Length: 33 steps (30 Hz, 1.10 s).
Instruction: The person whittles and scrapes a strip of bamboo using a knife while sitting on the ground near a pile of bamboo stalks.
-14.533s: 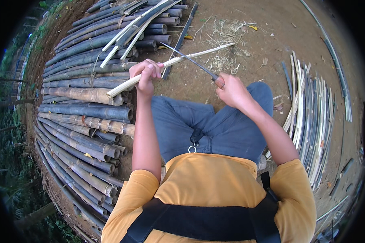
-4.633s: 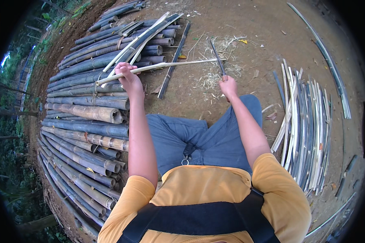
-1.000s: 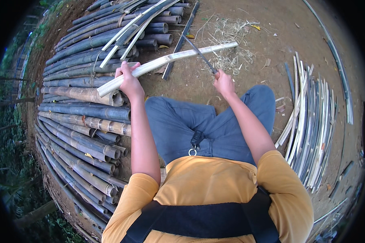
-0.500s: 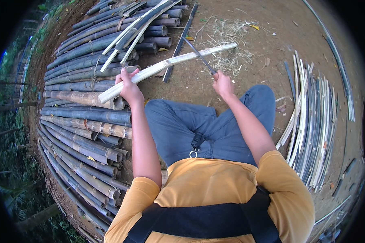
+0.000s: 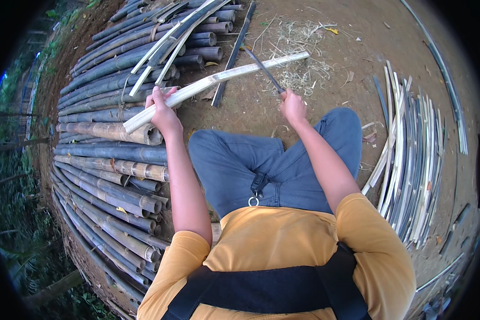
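Left hand clenched around pale split bamboo strip, held across above the knees. Right hand grips knife; blade meets the strip near its far end, exact contact hard to resolve. Stacked bamboo poles crowd the left side, split slats lie right, shavings beyond the strip.

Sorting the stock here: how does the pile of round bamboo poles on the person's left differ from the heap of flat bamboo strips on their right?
The round grey-brown bamboo poles are whole and thick, with hollow cut ends showing; the pale flat bamboo strips are split thin. The poles form a large stack running crosswise; the strips form a smaller heap running lengthwise. Both lie on bare dirt ground.
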Available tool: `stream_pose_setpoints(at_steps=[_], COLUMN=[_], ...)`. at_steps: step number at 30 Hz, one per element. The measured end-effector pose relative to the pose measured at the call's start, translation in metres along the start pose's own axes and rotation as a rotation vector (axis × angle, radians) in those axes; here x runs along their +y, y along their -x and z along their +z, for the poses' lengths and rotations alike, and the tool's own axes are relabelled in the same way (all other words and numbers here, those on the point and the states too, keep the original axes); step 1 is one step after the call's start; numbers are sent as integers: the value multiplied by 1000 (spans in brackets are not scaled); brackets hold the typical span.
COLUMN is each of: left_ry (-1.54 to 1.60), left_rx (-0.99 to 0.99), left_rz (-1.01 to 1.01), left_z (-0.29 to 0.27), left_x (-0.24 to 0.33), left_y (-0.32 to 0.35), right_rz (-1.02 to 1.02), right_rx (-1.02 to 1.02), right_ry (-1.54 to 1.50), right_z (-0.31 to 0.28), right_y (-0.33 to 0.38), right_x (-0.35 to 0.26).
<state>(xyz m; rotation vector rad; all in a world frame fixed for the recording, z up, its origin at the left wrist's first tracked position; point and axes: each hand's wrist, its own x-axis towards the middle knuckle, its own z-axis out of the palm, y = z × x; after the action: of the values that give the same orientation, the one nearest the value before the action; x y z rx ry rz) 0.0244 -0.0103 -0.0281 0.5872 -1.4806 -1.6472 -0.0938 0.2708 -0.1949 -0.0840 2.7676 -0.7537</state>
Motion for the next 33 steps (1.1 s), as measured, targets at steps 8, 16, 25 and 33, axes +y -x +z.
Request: stream_pose_setpoints(at_steps=[8,16,25,33], left_ry=[-74,-15,-6,12], left_rx=[11,1,-13,7], left_rz=[5,55,51,15], left_z=[-7,-14,-6,-11], left_x=[-8,-18,-13,-13], left_y=[-7,-6,-7,1], right_rz=[-37,165,47,-60], right_rx=[-42,46,123,8], right_ry=[31,-75,-103,-68], right_z=[-1,-3,22,10], right_y=[0,-24,-36,-7], right_x=[-8,11,23,-1])
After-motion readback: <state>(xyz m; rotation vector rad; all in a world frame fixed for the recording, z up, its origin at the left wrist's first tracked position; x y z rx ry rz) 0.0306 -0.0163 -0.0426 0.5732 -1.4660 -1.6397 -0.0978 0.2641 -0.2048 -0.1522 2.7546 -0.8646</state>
